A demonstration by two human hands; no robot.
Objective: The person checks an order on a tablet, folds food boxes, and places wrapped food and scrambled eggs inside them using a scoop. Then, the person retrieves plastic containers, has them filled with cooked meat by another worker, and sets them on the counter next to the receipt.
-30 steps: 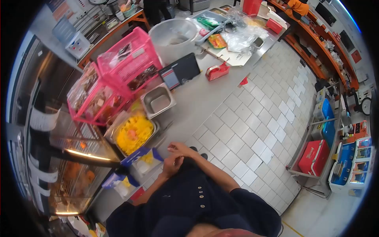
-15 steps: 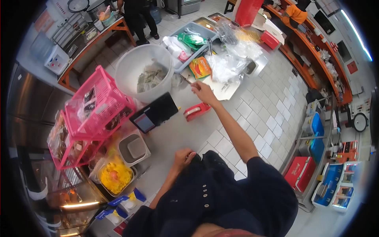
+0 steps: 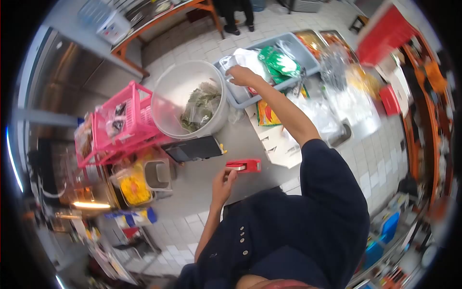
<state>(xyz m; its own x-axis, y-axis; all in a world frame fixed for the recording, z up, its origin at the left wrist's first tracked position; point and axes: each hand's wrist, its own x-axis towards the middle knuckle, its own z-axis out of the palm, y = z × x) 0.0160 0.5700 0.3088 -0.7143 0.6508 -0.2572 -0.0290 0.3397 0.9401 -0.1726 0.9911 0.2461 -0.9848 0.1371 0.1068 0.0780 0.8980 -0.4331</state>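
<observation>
The right hand (image 3: 240,76) was stretched out over the near left part of a blue-grey tub (image 3: 305,55), which sat toward the far edge of the steel worktop (image 3: 192,185). Its fingers were bent downward beside a white pack (image 3: 250,60) in the tub; whether they gripped it, I could not tell. A green pack (image 3: 281,65) lay in the same tub, to the right of that hand.

The left hand (image 3: 224,184) was held low, near the worktop's near edge, its fingers partly curled. A red tape dispenser (image 3: 249,166) lay just beyond and to the right of its fingertips; whether they touched it was unclear. The dispenser was well apart from the right hand, toward the near edge.

A dark tablet (image 3: 195,149) was propped beyond the left hand, in front of a translucent bucket (image 3: 166,106) containing leafy packets (image 3: 199,108). The bucket stood just left of the tub. Nearer than the tub, an orange packet (image 3: 269,115) lay beside clear plastic bags (image 3: 313,115).
</observation>
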